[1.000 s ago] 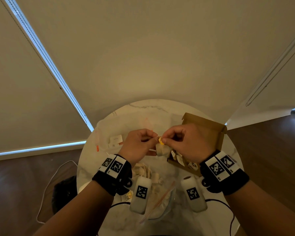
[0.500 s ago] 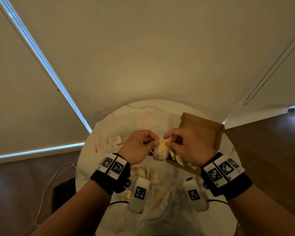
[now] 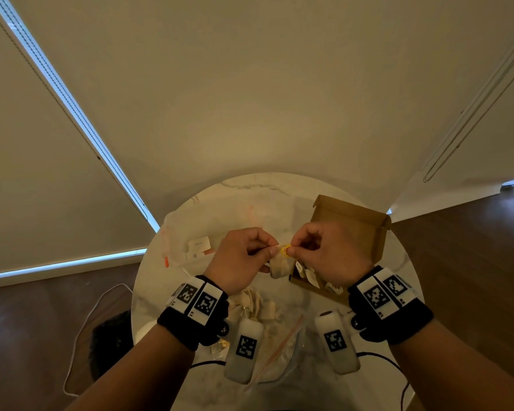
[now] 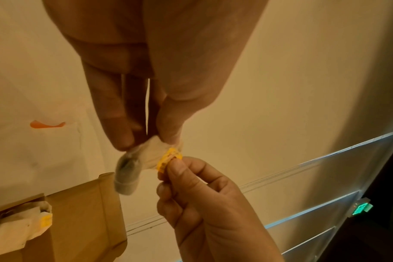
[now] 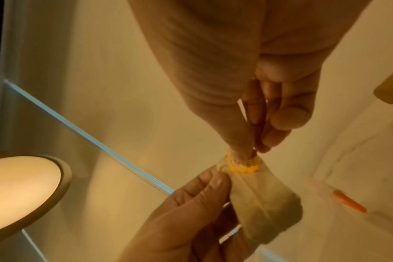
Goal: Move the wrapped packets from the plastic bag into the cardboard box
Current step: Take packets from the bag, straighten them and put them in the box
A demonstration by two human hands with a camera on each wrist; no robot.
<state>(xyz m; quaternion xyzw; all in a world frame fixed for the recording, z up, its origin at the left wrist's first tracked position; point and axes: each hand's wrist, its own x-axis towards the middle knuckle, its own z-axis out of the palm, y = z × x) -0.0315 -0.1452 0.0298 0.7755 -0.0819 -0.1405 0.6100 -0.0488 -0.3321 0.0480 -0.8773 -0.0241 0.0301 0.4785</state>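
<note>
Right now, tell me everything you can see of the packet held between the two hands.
The packet is a small pale pouch of thin translucent wrap with a darker filling bulging its lower end. A yellow tag sits at its top. The left hand pinches the top edge; the right hand pinches the tag. It hangs in the air above the table, beside the open cardboard box.

Pale wrapped packet (image 3: 279, 266), yellow sticker, hangs beside open cardboard box (image 3: 359, 223).
</note>
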